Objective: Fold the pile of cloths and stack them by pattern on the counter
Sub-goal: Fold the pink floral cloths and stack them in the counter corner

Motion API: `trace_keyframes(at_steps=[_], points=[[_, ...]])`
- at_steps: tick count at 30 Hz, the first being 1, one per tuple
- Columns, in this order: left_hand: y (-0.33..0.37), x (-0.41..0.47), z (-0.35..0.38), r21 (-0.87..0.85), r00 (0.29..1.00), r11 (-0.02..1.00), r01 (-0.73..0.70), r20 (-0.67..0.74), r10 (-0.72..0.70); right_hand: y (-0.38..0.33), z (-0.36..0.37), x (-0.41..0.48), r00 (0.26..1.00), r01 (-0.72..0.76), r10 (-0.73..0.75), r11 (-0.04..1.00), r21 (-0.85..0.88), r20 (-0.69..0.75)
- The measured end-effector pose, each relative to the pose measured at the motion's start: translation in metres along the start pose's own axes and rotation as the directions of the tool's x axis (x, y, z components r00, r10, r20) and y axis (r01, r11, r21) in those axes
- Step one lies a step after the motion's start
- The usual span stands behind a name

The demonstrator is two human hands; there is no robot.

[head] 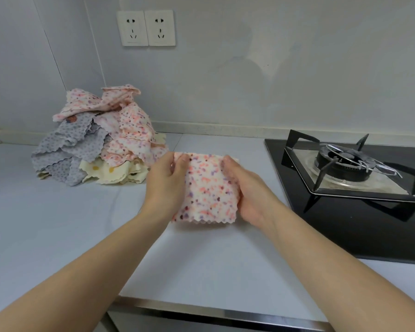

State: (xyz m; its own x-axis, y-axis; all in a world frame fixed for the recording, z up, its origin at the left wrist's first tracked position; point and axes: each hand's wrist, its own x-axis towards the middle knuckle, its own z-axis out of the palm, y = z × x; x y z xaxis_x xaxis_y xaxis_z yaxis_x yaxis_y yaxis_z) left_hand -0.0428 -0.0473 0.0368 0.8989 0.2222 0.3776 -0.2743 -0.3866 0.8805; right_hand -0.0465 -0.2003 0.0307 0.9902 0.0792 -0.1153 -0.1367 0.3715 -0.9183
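Observation:
A folded pink speckled cloth (207, 188) with a zigzag edge is held over the middle of the counter (58, 224). My left hand (165, 183) grips its left side, thumb on top near the far corner. My right hand (244, 190) grips its right side, fingers curled round the edge. Behind and to the left lies the unfolded pile of cloths (98, 140): pink speckled ones on top, grey dotted ones on the left, pale yellow ones at the bottom.
A black gas hob (345, 212) with a metal pan stand (345, 164) fills the right side of the counter. Two wall sockets (146, 28) sit above the pile. The counter's metal front edge (201, 310) runs close to me.

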Motion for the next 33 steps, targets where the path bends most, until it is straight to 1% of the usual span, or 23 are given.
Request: trace_keyframes(at_steps=[1, 2, 3, 4, 5, 6, 7, 8, 10, 13, 15, 17, 19, 21, 22, 27, 28, 30, 32, 33], points=[[-0.002, -0.001, 0.000, 0.020, 1.000, 1.000, 0.010, -0.017, -0.010, 0.003, 0.001, 0.000, 0.999, -0.034, 0.034, 0.998, -0.051, 0.016], [-0.005, 0.000, 0.000, 0.038, 0.999, 0.999, 0.029, -0.024, -0.028, 0.005, 0.001, 0.001, 1.000, -0.022, 0.021, 0.993, -0.115, -0.006], [-0.007, 0.000, 0.000, 0.053, 0.998, 0.997, 0.055, -0.019, -0.054, 0.008, 0.002, 0.003, 0.997, 0.032, -0.044, 0.980, -0.196, -0.059], [-0.009, 0.000, 0.001, 0.057, 0.996, 0.995, 0.084, -0.009, -0.084, 0.011, 0.001, 0.006, 0.981, 0.113, -0.157, 0.942, -0.317, -0.114], [-0.012, 0.001, 0.001, 0.053, 0.994, 0.993, 0.108, 0.002, -0.108, 0.012, 0.000, 0.007, 0.949, 0.184, -0.280, 0.863, -0.470, -0.142], [-0.015, 0.002, 0.002, 0.056, 0.993, 0.991, 0.118, 0.007, -0.118, 0.014, -0.002, 0.008, 0.910, 0.231, -0.391, 0.756, -0.612, -0.140], [-0.018, 0.001, 0.003, 0.078, 0.994, 0.991, 0.111, 0.006, -0.112, 0.015, -0.002, 0.007, 0.875, 0.256, -0.470, 0.657, -0.709, -0.120], [-0.021, 0.000, 0.003, 0.109, 0.995, 0.990, 0.094, 0.001, -0.095, 0.018, -0.001, 0.007, 0.855, 0.269, -0.510, 0.594, -0.758, -0.096], [-0.026, -0.002, 0.001, 0.144, 0.998, 0.988, 0.064, -0.026, -0.060, 0.022, 0.001, 0.007, 0.851, 0.278, -0.521, 0.557, -0.782, -0.068], [-0.028, -0.002, -0.005, 0.117, 0.997, 0.992, 0.039, -0.066, -0.032, 0.030, 0.003, 0.010, 0.856, 0.299, -0.513, 0.587, -0.752, -0.061], [-0.028, 0.002, -0.008, 0.073, 0.997, 0.996, 0.048, -0.063, -0.044, 0.032, 0.002, 0.010, 0.872, 0.303, -0.483, 0.658, -0.690, -0.077], [-0.030, 0.005, -0.008, -0.053, 0.993, 0.992, 0.117, -0.014, -0.118, 0.035, 0.001, 0.008, 0.886, 0.296, -0.452, 0.728, -0.619, -0.107], [-0.031, 0.006, -0.008, -0.179, 0.971, 0.955, 0.236, 0.088, -0.223, 0.034, 0.002, 0.005, 0.897, 0.273, -0.419, 0.774, -0.571, -0.139], [-0.030, 0.007, -0.005, -0.204, 0.934, 0.917, 0.344, 0.172, -0.312, 0.033, 0.004, 0.004, 0.909, 0.250, -0.388, 0.801, -0.544, -0.153], [-0.028, 0.006, -0.003, -0.208, 0.920, 0.901, 0.380, 0.182, -0.346, 0.032, 0.005, 0.005, 0.913, 0.240, -0.377, 0.805, -0.543, -0.155], [0.003, 0.017, 0.001, -0.170, 0.875, 0.859, 0.484, 0.078, -0.478, 0.006, 0.012, 0.016, 0.940, 0.153, -0.294, 0.819, -0.552, -0.175], [0.014, 0.020, -0.001, -0.190, 0.860, 0.839, 0.510, 0.093, -0.502, -0.005, 0.017, 0.016, 0.946, 0.143, -0.274, 0.830, -0.539, -0.172], [0.042, 0.032, -0.008, -0.245, 0.816, 0.779, 0.578, 0.181, -0.549, -0.032, 0.027, 0.017, 0.962, 0.123, -0.230, 0.848, -0.516, -0.149], [0.071, 0.043, -0.017, -0.245, 0.775, 0.736, 0.631, 0.256, -0.578, -0.062, 0.034, 0.014, 0.973, 0.101, -0.191, 0.859, -0.502, -0.131], [0.080, 0.047, -0.020, -0.243, 0.767, 0.729, 0.640, 0.257, -0.588, -0.074, 0.037, 0.012, 0.977, 0.095, -0.175, 0.864, -0.494, -0.120]])
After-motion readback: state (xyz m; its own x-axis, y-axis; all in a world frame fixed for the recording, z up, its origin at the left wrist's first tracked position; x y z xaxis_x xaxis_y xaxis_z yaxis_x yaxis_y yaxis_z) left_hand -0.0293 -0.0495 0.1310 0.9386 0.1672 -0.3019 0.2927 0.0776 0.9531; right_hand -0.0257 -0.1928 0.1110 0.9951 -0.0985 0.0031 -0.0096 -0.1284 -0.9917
